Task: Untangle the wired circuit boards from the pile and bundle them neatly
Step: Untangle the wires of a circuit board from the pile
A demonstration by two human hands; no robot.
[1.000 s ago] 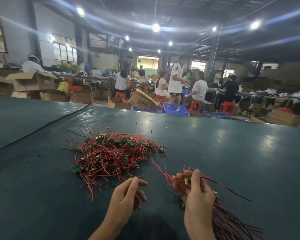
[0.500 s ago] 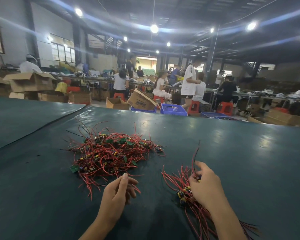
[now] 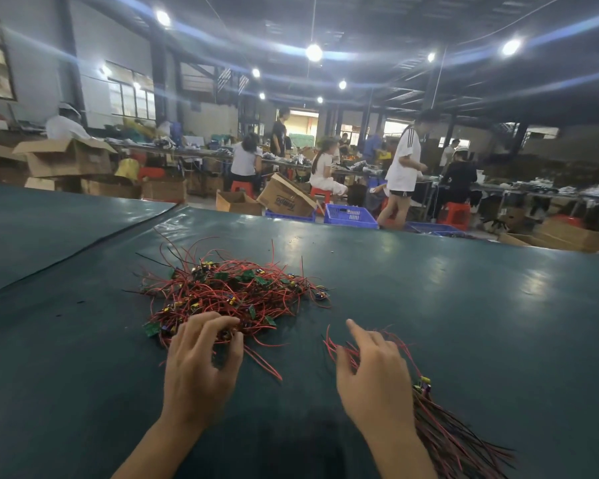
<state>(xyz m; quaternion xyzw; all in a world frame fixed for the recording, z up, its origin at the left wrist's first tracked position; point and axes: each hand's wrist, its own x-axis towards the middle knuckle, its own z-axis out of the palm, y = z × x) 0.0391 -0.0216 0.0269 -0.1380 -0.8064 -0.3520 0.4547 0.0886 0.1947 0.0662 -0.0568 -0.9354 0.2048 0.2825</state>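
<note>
Left hand [image 3: 201, 369] fingers curl into near edge of tangled pile of red-wired green circuit boards [image 3: 236, 292] on dark-green table mat [image 3: 464, 305] (actual pinch: can't tell), right hand [image 3: 374, 375] loose, fingers spread, over straightened red-and-black wire bundle [image 3: 441, 432] near right.

pile [image 3: 229, 292]: red wires, green boards, small yellow parts
bundle [image 3: 446, 433]: red and black wires, yellow and purple parts at its head
table cover [image 3: 464, 323]: plain dark teal
crate [image 3: 350, 216]: blue
stools [image 3: 459, 214]: red
cardboard boxes [image 3: 66, 160]: brown
shirt [image 3: 403, 164]: white, black shoulder stripes
</note>
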